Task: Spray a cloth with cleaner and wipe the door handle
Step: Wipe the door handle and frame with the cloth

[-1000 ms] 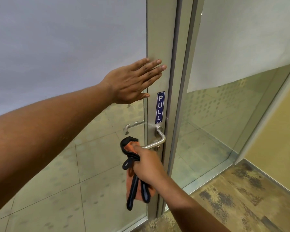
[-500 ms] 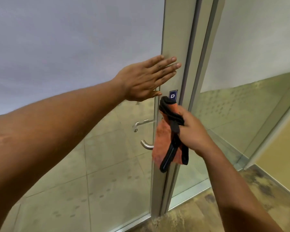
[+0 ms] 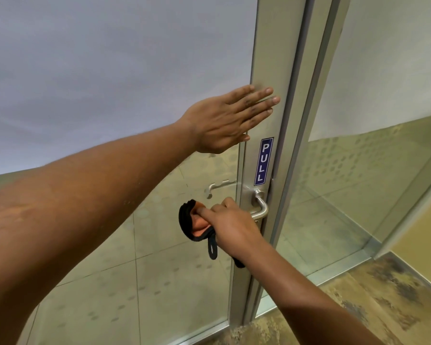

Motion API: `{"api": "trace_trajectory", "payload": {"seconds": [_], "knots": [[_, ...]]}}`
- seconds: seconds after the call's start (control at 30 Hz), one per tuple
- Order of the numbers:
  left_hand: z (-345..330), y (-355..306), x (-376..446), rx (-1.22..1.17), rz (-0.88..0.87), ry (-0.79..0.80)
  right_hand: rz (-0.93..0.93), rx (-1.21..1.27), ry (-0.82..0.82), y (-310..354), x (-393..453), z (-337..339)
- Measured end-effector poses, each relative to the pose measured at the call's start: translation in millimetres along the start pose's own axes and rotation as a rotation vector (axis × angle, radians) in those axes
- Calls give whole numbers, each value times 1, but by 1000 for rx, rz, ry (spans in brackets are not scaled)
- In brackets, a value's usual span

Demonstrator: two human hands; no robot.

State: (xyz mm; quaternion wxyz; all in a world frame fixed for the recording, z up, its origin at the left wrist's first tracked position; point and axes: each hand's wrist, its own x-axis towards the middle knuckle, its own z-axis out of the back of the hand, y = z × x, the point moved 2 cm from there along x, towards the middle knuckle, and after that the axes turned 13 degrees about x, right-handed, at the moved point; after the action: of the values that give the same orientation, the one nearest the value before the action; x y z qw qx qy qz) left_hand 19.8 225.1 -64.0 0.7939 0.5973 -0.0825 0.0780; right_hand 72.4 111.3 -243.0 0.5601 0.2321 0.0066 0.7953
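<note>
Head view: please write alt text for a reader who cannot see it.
The right hand grips an orange and black cloth around a metal door handle. The left hand lies flat on the door frame, above a PULL sign.

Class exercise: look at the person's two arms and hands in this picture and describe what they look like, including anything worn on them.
Both forearms are bare up to the picture's edge: no sleeves, gloves, watch or bracelet in view. No rings show on the left hand; its fingernails are short and unpainted. The right hand is also ungloved. The left forearm looms large at lower left, near the wide-angle camera.
</note>
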Motion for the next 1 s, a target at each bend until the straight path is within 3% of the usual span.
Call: {"api": "trace_trajectory", "payload": {"seconds": [0.13, 0.23, 0.3, 0.33, 0.43, 0.47, 0.6, 0.8, 1.0], "knots": [[-1, -1, 0, -2, -1, 32, 0, -91, -105, 6, -17, -16], [-1, -1, 1, -4, -4, 34, -16, 94, -227, 7, -42, -17], [-2, -1, 1, 1, 3, 28, -127, 294, -258, 2, -66, -23], [-2, -1, 0, 9, 2, 27, -207, 468, -267, -1, -79, -27], [-1, -1, 0, 21, -8, 38, -701, 1668, -387, -17, -104, -54], [-1, -1, 0, 19, -9, 40, -826, 1899, -411, -24, -112, -67], [-1, -1, 1, 17, -10, 56, -1179, 2032, -403, -38, -120, -95], [-1, -1, 1, 19, -18, 50, -1050, 2211, -400, -43, -69, -87], [-3, -1, 2, 4, -16, 31, -984, 2182, -327, -47, -50, -83]]}}
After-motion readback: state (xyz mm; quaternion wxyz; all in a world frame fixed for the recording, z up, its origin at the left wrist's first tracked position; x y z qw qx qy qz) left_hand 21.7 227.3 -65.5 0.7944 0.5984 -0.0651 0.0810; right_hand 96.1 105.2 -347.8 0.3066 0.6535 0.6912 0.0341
